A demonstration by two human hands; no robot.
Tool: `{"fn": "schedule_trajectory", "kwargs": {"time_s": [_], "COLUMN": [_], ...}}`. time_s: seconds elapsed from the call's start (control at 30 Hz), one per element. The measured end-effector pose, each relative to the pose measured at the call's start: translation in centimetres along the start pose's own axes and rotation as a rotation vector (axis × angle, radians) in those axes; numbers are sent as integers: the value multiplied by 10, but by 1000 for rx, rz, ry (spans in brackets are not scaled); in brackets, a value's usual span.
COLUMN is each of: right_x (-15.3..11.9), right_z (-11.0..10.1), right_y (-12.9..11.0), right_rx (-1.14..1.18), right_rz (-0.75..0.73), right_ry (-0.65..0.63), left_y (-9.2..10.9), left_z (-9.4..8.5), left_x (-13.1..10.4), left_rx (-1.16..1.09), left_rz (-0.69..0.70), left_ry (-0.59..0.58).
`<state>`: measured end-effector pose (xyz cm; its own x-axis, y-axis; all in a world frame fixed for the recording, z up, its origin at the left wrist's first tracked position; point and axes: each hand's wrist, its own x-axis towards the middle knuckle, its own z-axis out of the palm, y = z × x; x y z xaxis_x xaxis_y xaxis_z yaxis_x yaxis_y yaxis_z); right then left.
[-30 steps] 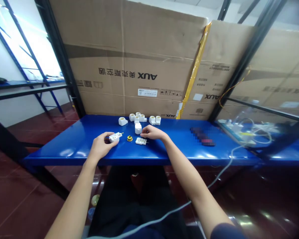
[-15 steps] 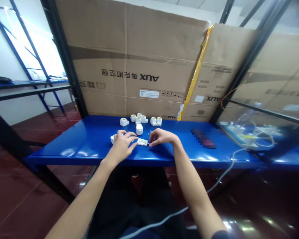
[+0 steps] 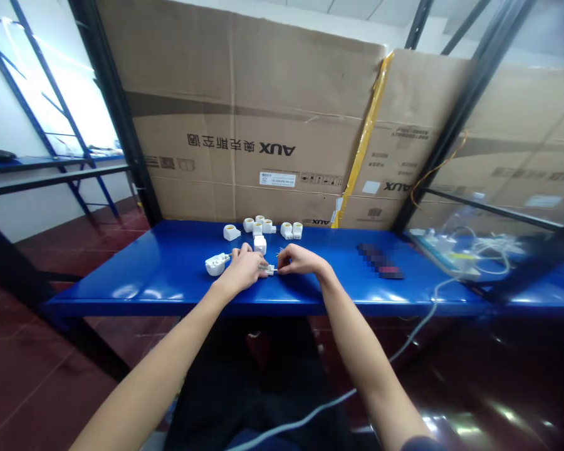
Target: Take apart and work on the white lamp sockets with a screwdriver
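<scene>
Left hand is over the flat white part, fingers narrow, gripping its left end low at the table; its right end pokes out past the fingertips, with a thin pin sticking out of it; right hand comes in from the other side, thumb and forefinger pinched narrow on that pin; detail there is tiny. Flat part sits between the two hands, near the front edge of the blue table; hands are near each other, not touching.

White housing lies just left of the left hand; white block stands right behind it; further back, a lone white fitting, a cluster of white fittings and a pair of white fittings, spread along the table's rear.

Dark object to the right is pixelated, can't make it out; beyond it, tangled white cables; grey cable drops over the front; cardboard walls the back, yellow tape down one seam.
</scene>
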<state>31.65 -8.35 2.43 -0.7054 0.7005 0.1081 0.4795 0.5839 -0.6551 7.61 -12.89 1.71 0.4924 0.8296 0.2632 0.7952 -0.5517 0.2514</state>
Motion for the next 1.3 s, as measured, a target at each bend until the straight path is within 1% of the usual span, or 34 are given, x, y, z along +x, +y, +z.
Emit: {"fn": "schedule_trajectory", "kwargs": {"time_s": [0.07, 0.13, 0.23, 0.33, 0.4, 0.47, 0.5, 0.53, 0.57, 0.6, 0.63, 0.7, 0.77, 0.83, 0.93, 1.03, 1.1, 1.2, 1.3], "right_x": [-1, -2, -1, 0, 0, 0, -1, -1, -2, -2, -2, -1, 2, 7, 18, 32, 40, 47, 48], "right_z": [-1, -2, -3, -2, 0, 0, 1, 0, 0, 0, -1, -2, -3, -2, 5, 19, 29, 39, 41], "right_y": [0, 1, 6, 12, 14, 14, 13, 12, 10, 9, 7, 4, 0, -6, -19, -32, -38, -44, -47], "right_rx": [26, 31, -64, -151, -164, -172, -175, -178, -180, -183, -183, -178, -172, -162, -116, -9, 28, 59, 64], "right_rz": [-15, -24, 25, 89, 107, 117, 120, 122, 122, 121, 118, 110, 90, 53, -17, -133, -186, -203, -214], "right_ry": [30, 91, 175, 183, 170, 161, 162, 170, 184, 201, 215, 234, 257, 294, 310, 261, 240, 241, 282], "left_y": [-1, -2, -5, -9, -14, -21, -26, -31, -38, -44, -51, -65, -75, -80, -77, -65, -57, -47, -42], "left_z": [0, 1, 3, 2, -3, -11, -16, -21, -26, -30, -34, -37, -37, -35, -36, -43, -48, -53, -54], "left_x": [1, 1, 2, 2, 0, -6, -10, -15, -19, -24, -28, -35, -38, -40, -42, -43, -44, -43, -40], "left_rx": [-16, -35, -61, -83, -108, -124, -124, -117, -107, -96, -90, -110, -162, -214, -289, -355, -362, -365, -383], "left_rz": [-11, -31, -78, -139, -151, -155, -160, -188, -231, -280, -334, -412, -416, -384, -353, -324, -291, -243, -210], "left_ry": [9, 15, 17, 29, 57, 124, 181, 269, 324, 343, 332, 246, 190, 203, 240, 192, 170, 163, 166]}}
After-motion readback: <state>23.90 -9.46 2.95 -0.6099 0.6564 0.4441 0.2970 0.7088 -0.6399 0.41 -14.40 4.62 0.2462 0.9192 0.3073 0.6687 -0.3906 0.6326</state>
